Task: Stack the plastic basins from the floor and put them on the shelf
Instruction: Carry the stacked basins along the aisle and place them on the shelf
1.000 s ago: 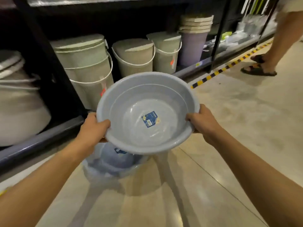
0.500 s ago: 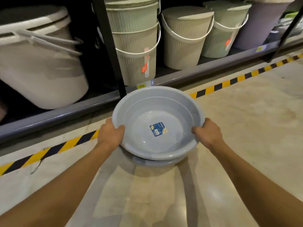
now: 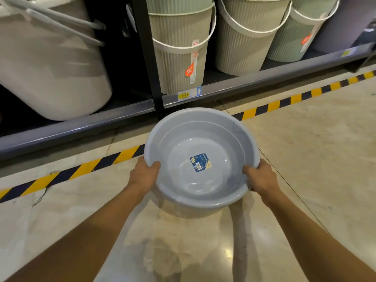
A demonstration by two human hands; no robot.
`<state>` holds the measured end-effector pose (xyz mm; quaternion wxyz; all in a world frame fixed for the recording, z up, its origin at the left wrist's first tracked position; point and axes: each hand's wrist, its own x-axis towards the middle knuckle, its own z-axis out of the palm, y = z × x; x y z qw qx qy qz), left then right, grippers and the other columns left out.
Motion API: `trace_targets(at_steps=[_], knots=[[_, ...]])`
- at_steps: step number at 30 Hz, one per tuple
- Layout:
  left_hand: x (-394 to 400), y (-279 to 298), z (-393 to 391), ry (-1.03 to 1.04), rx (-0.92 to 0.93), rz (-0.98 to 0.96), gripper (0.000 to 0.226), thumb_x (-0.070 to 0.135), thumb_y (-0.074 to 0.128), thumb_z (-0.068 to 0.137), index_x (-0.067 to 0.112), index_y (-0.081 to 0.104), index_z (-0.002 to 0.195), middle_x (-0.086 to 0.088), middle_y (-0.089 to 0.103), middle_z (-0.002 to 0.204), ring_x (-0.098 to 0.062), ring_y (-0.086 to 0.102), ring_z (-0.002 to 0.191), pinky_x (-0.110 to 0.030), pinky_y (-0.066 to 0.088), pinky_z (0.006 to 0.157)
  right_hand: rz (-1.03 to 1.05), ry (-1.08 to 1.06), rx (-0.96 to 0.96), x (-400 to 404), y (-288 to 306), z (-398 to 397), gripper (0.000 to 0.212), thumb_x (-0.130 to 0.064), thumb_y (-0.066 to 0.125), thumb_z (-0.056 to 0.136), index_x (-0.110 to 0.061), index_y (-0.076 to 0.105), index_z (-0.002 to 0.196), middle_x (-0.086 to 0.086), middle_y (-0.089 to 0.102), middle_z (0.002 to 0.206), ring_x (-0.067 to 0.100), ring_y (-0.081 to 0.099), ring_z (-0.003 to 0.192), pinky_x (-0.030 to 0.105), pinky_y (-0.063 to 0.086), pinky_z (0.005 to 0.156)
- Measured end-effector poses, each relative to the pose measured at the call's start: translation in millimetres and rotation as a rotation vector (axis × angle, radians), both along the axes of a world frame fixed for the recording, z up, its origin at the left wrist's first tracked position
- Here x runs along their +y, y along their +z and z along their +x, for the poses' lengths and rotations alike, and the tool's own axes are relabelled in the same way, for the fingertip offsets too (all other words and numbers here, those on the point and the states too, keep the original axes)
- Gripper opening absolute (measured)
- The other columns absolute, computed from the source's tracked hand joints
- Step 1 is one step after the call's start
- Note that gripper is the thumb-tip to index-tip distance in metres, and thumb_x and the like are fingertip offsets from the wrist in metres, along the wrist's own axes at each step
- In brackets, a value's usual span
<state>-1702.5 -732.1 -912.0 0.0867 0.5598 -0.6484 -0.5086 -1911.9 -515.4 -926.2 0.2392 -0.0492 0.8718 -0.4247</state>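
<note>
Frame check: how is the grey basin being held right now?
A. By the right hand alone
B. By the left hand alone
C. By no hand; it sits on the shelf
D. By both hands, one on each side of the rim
D: the left hand and the right hand each grip the rim of the basin on opposite sides, thumbs hooked over the edge, in front of the shelf.

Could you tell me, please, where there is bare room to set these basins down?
Both hands, left hand and right hand, grip the basin. The floor is bare on your side of the striped tape, right of the basin. The shelf is crowded: ribbed bins stand side by side, and a big white tub fills the left bay.
</note>
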Motion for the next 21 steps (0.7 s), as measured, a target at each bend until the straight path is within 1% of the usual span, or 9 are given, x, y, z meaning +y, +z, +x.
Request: trace_targets(at_steps=[3, 5, 7, 10, 12, 15, 18, 19, 21], knots=[[-3, -2, -2, 0.064, 0.03, 0.168, 0.042, 0.025, 0.062, 0.088, 0.023, 0.057, 0.13, -0.01, 0.067, 0.121, -0.034, 0.064, 0.107, -0.051, 0.056, 0.092, -0.078, -0.055, -0.133, -1, -5, -1, 0.04, -0.018, 0.061, 0.08, -0.013, 0.059, 0.119, 0.015, 0.067, 0.106, 0.038, 0.068, 0.093, 0.051, 0.062, 0.074], [-4, -5, -5, 0.107, 0.081, 0.234, 0.045, 0.014, 0.064, 0.085, 0.021, 0.058, 0.129, -0.01, 0.068, 0.119, -0.033, 0.065, 0.105, -0.048, 0.059, 0.087, -0.132, -0.083, -0.213, -1, -6, -2, 0.039, -0.01, 0.061, 0.082, -0.011, 0.058, 0.121, 0.018, 0.067, 0.108, 0.04, 0.067, 0.094, 0.051, 0.062, 0.076], [-4, -6, -7, 0.147, 0.142, 0.265, 0.048, 0.006, 0.062, 0.082, 0.017, 0.058, 0.129, -0.012, 0.068, 0.119, -0.034, 0.065, 0.103, -0.048, 0.059, 0.087, -0.171, -0.087, -0.248, -2, -6, -3, 0.04, -0.005, 0.061, 0.083, -0.01, 0.057, 0.122, 0.018, 0.066, 0.107, 0.038, 0.066, 0.093, 0.048, 0.061, 0.073], [-4, 4, -4, 0.166, 0.189, 0.3, 0.048, 0.005, 0.061, 0.081, 0.018, 0.058, 0.127, -0.011, 0.068, 0.119, -0.033, 0.065, 0.105, -0.05, 0.059, 0.089, -0.209, -0.07, -0.265, -3, 6, -4, 0.041, -0.002, 0.06, 0.083, -0.009, 0.056, 0.123, 0.015, 0.065, 0.104, 0.036, 0.065, 0.091, 0.046, 0.06, 0.072], [-5, 23, 2, 0.189, 0.21, 0.299, 0.049, 0.004, 0.061, 0.08, 0.02, 0.058, 0.126, -0.011, 0.067, 0.119, -0.034, 0.064, 0.106, -0.048, 0.06, 0.084, -0.223, -0.046, -0.262, -6, 27, -2, 0.04, -0.001, 0.06, 0.083, -0.01, 0.055, 0.121, 0.014, 0.065, 0.104, 0.035, 0.064, 0.089, 0.044, 0.06, 0.069], [-6, 75, 13, 0.237, 0.239, 0.261, 0.05, 0.003, 0.06, 0.08, 0.016, 0.057, 0.128, -0.014, 0.067, 0.12, -0.036, 0.065, 0.106, -0.045, 0.06, 0.078, -0.254, -0.022, -0.239, -13, 83, 2, 0.039, 0.001, 0.059, 0.083, -0.014, 0.055, 0.119, 0.01, 0.065, 0.103, 0.036, 0.063, 0.091, 0.041, 0.058, 0.068], [-6, 160, 31, 0.26, 0.278, 0.235, 0.049, 0.003, 0.06, 0.08, 0.014, 0.058, 0.127, -0.014, 0.069, 0.117, -0.033, 0.066, 0.099, -0.039, 0.058, 0.07, -0.265, 0.014, -0.231, -22, 171, 10, 0.04, -0.001, 0.06, 0.082, -0.016, 0.055, 0.119, 0.006, 0.064, 0.1, 0.033, 0.063, 0.091, 0.038, 0.056, 0.065], [-5, 195, 38, 0.273, 0.293, 0.228, 0.047, 0.003, 0.059, 0.08, 0.014, 0.06, 0.125, -0.014, 0.069, 0.116, -0.031, 0.066, 0.095, -0.039, 0.059, 0.07, -0.265, 0.034, -0.236, -24, 206, 14, 0.04, -0.001, 0.06, 0.082, -0.016, 0.056, 0.119, 0.006, 0.064, 0.1, 0.032, 0.063, 0.09, 0.037, 0.056, 0.064], [1, 270, 57, 0.329, 0.3, 0.221, 0.045, 0.003, 0.06, 0.08, 0.014, 0.059, 0.123, -0.014, 0.069, 0.115, -0.032, 0.066, 0.094, -0.043, 0.059, 0.076, -0.256, 0.089, -0.241, -27, 282, 24, 0.04, -0.001, 0.06, 0.083, -0.017, 0.056, 0.12, 0.008, 0.065, 0.103, 0.032, 0.064, 0.093, 0.037, 0.057, 0.065]])
